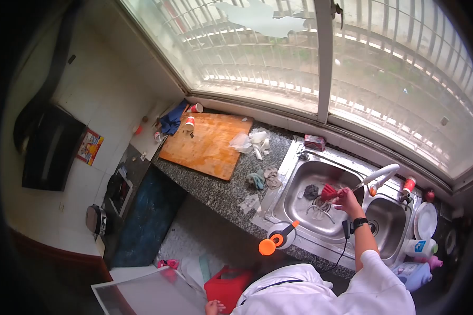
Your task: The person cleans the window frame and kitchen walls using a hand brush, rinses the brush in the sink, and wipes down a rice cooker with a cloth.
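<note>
My right hand (347,200), with a dark watch on the wrist, reaches over the large left basin of the steel sink (294,210). Its fingers are closed on a bunched red cloth (329,192). Beside the cloth in the basin lie a dark grey scouring pad (311,192) and a pale, thin looped item (320,211). The white faucet (386,171) is just to the right of this hand. Low in the view, my left hand (214,307) hangs by a red container (227,283), fingers loosely apart and holding nothing visible.
A bottle with an orange lid (278,240) stands at the sink's front edge. The counter holds a wooden cutting board (207,144), crumpled plastic bags (252,142) and rags (256,179). Detergent bottles (412,274) and stacked plates (425,220) are at the right.
</note>
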A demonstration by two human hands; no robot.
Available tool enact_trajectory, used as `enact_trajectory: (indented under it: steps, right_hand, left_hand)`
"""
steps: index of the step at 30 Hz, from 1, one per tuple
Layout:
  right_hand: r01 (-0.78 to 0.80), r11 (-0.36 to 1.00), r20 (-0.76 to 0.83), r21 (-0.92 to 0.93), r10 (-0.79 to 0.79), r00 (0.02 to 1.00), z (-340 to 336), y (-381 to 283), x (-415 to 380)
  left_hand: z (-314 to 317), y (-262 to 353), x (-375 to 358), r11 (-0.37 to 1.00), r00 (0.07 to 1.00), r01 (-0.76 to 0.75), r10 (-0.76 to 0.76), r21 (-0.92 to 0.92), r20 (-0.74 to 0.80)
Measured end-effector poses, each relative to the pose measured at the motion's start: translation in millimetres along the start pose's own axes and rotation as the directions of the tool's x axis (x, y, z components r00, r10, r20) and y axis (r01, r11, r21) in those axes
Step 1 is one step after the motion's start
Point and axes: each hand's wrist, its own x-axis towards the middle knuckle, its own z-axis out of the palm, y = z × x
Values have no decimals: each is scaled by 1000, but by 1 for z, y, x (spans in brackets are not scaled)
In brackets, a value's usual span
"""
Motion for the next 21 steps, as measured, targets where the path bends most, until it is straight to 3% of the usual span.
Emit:
enact_trajectory:
  steps: [1, 3, 5, 6, 8, 11, 15, 17, 19, 21]
  right_hand:
    - [29, 992, 21, 122, -32, 999, -12, 11, 3]
    - [51, 984, 10, 170, -53, 999, -25, 25, -3]
    - [46, 964, 0, 262, -48, 999, -24, 24, -16]
    - [35, 965, 5, 261, -38, 999, -28, 26, -16]
    - [48, 869, 58, 492, -88, 994, -45, 34, -14]
    - [37, 841, -52, 540, -10, 999, -27, 23, -33]
    - [-19, 905, 19, 426, 12, 1000, -19, 22, -33]
    - [-72, 900, 11, 430, 75, 997, -13, 24, -33]
    - [-57, 919, 28, 390, 50, 998, -14, 31, -29]
    - [-37, 910, 20, 413, 32, 999, -6, 35, -33]
  left_hand:
    - [5, 2, -1, 998, 998, -35, 37, 52, -55]
    - [13, 0, -6, 994, 990, -58, 69, 88, -125]
    - [10, 1, -7, 948, 990, -120, 137, 293, -37]
    - [8, 9, -7, 949, 994, -19, 51, 316, -95]
    - [15, 27, -13, 924, 993, -8, 51, 381, -102]
    - [33, 67, -10, 907, 992, 7, 45, 420, -114]
    - [71, 119, 22, 902, 980, -181, 199, 392, -3]
    - [96, 159, 44, 780, 921, -379, 370, 498, 121]
    - [150, 226, 42, 520, 812, -512, 552, 684, 188]
    - [201, 282, 62, 375, 692, -641, 659, 669, 294]
